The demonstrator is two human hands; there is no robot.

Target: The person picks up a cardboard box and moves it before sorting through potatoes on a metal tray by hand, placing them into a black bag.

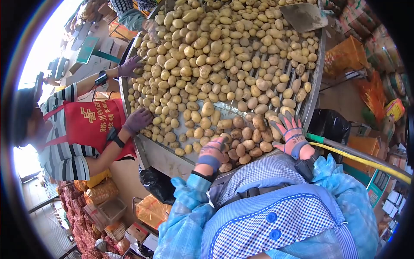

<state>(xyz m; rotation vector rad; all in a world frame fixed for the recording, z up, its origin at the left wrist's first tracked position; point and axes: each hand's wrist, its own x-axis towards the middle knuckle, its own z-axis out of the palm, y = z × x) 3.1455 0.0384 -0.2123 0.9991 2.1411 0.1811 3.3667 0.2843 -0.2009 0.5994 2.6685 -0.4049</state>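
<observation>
Many potatoes (207, 64) cover a metal sorting table (170, 153) with a slatted part on its right. My right hand (293, 136), in a pink and grey glove, lies with fingers spread against potatoes at the near right edge. At the near edge, to the left, my left hand (211, 153) wears a similar glove. Its fingers reach over the potatoes beside it and are partly hidden; no potato shows held in it. Darker brown potatoes (246, 136) are gathered between my two hands.
A co-worker in a red apron (97, 123) has purple-gloved hands (138, 120) on the left edge. Another person's hand (151, 30) reaches in at the far left. A metal scoop (304, 17) rests on the potatoes. A yellow hose (366, 159) and black bag (330, 125) are at right.
</observation>
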